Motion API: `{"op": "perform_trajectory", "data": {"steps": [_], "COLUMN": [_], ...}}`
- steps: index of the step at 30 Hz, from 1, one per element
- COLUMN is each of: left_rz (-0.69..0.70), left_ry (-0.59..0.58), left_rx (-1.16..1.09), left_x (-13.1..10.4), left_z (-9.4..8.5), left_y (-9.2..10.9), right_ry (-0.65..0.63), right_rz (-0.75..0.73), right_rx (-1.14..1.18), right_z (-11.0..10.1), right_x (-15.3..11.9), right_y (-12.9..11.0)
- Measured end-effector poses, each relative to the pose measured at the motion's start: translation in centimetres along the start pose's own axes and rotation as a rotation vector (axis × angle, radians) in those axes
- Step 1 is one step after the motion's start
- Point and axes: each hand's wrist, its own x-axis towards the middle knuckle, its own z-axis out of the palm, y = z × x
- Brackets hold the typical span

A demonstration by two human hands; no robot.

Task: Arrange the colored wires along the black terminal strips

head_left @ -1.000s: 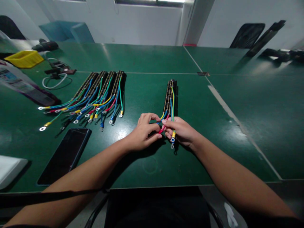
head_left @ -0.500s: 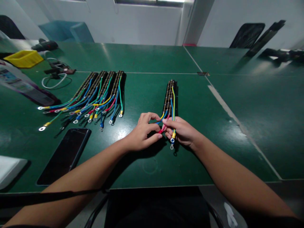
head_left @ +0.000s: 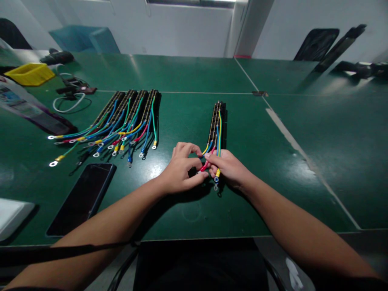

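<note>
A black terminal strip (head_left: 214, 121) with brass-coloured contacts lies in front of me, its yellow, blue and red wires running toward my hands. My left hand (head_left: 182, 169) is closed at the strip's near end. Its thumb and index finger pinch the tip of the red wire (head_left: 206, 163), while its upper fingers touch the yellow and blue wires bending left. My right hand (head_left: 232, 166) grips the red wire between thumb and fingers. A yellow wire (head_left: 220, 135) and a blue wire pass along that hand, their ring terminals (head_left: 216, 180) hanging below the fingers.
Several similar wired strips (head_left: 133, 111) lie side by side at the left. Nearer me are a phone (head_left: 81, 198) and a white box (head_left: 13, 216). Farther left stand a plastic bottle (head_left: 30, 107), a yellow bin (head_left: 32, 74) and a coiled cable (head_left: 69, 107).
Both hands have shifted slightly left. The red wire's end has swung a little left and down, and the hanging ring terminals have moved left with the right hand.
</note>
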Motion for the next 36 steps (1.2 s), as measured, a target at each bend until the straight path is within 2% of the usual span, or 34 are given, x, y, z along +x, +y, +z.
{"op": "perform_trajectory", "data": {"steps": [4,10,16,25,31,36], "left_rz": [0.017,0.064,0.054,-0.055,-0.059,0.005], "left_ry": [0.076,0.029,0.067,-0.107,-0.106,-0.068], "left_rx": [0.129,0.174,0.248,0.254,0.196,0.202], "left_x": [-0.1,-0.4,-0.8,-0.7,-0.7,-0.7], "left_z": [0.0,0.2,0.6,0.3,0.3,0.7], "left_y": [-0.2,-0.4,-0.3,0.5,0.3,-0.5], "right_ry": [0.043,0.060,0.024,-0.009,0.003,0.025], "right_rz": [0.000,-0.012,-0.013,0.037,0.029,0.014], "right_rx": [-0.034,-0.135,-0.189,-0.093,-0.112,-0.139], "right_z": [0.4,0.3,-0.1,-0.1,-0.1,0.0], "right_x": [-0.2,-0.2,0.1,-0.1,0.0,0.0], "right_y": [-0.3,-0.4,0.0,-0.4,-0.3,-0.2]}}
